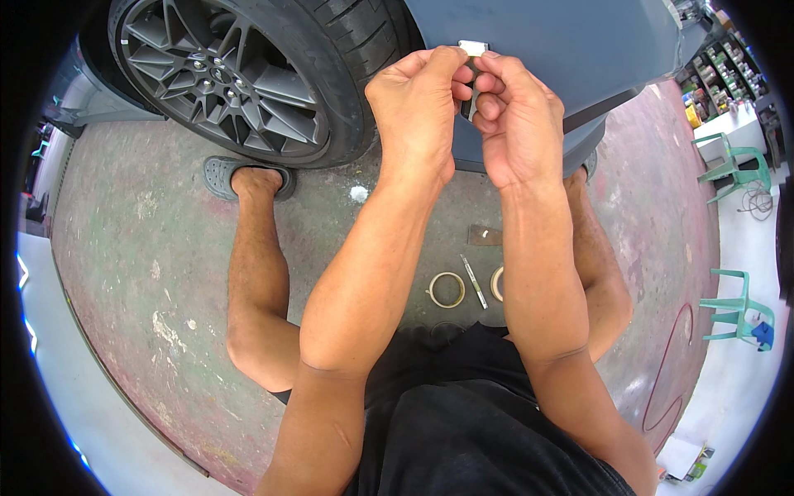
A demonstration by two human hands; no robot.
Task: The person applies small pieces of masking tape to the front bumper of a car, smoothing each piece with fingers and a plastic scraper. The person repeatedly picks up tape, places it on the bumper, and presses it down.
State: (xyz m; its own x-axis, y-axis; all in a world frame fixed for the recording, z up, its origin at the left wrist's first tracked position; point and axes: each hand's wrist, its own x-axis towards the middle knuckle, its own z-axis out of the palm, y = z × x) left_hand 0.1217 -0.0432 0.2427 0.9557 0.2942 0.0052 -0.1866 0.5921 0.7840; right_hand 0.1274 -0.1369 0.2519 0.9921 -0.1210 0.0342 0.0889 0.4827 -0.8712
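Both my hands are raised in front of the blue-grey car panel (546, 41), close together. Between their thumbs and fingertips they pinch a small white rectangular piece (473, 48), which has a thin yellowish lower edge. My left hand (416, 103) has its fingers curled in at the left end of the piece. At its right end my right hand (523, 120) grips with thumb and bent fingers. A dark narrow shape shows in the gap below the piece, and I cannot make out whether it is held or part of the car.
A car wheel (219, 78) with dark spokes stands left of my hands. On the floor between my legs lie a tape roll (447, 290), a slim pen-like stick (474, 281), a partly hidden second roll (497, 283) and a flat brown-grey piece (485, 236). Green chairs (736, 306) stand far right.
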